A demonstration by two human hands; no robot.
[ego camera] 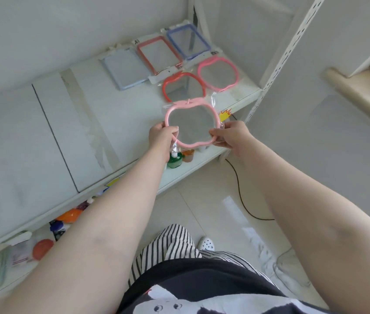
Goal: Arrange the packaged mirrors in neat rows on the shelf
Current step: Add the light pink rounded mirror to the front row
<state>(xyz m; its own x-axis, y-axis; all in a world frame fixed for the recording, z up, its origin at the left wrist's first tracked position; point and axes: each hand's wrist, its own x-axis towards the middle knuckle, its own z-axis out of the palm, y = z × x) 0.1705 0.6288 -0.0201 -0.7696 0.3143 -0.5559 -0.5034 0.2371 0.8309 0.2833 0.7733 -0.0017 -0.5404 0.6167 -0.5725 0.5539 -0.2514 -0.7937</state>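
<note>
— Any writing you can read here?
— None. The yellow starburst sticker (224, 114) on the shelf's near edge, right of the held mirror, shows no legible print.
— The mirror packages' header cards (176, 69)?
— Too blurred to read.

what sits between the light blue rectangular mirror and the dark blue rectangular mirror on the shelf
In the head view, a red-framed rectangular packaged mirror lies between the light blue one and the dark blue one.

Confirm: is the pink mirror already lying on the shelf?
No, both hands, left hand and right hand, hold the pink mirror above the shelf edge.
</note>
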